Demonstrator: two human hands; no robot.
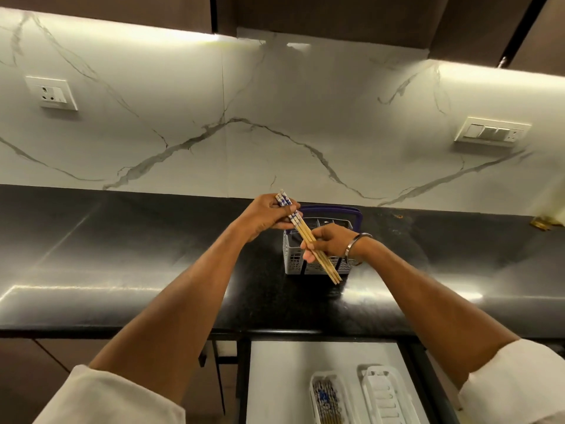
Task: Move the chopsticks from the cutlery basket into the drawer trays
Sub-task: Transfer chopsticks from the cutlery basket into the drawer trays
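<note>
Chopsticks [305,237] are being held as a small bundle above the cutlery basket [318,258], slanting from the patterned blue-and-white ends at about 11 o'clock down to the bare tips at about 5 o'clock. The left hand [269,217] is curling shut around the patterned ends, and the right hand [328,244] is pinching the plain shafts lower down, with the tips sticking out past its fingers over the front face of the basket.

The main risk, as I judge it, is the bundle fanning apart: the sticks are smooth and thin, and if either hand is loosening while they are being squared up, one could be sliding out tip-first onto the dark worktop [153,270] or rolling off its front edge. A second risk is the tips catching the basket's grid wall or its purple handle [351,211] on the way down to the drawer, tipping the light basket.

The open drawer [275,377] is lying at 6 o'clock, below the worktop's edge. Two trays are sitting in it: the left tray [315,390] is already holding patterned sticks, and the right tray [382,390] is looking empty. The worktop's front edge is standing between the hands and the drawer, so the bundle is having to clear it. A metal bangle [356,244] is circling the right wrist.
</note>
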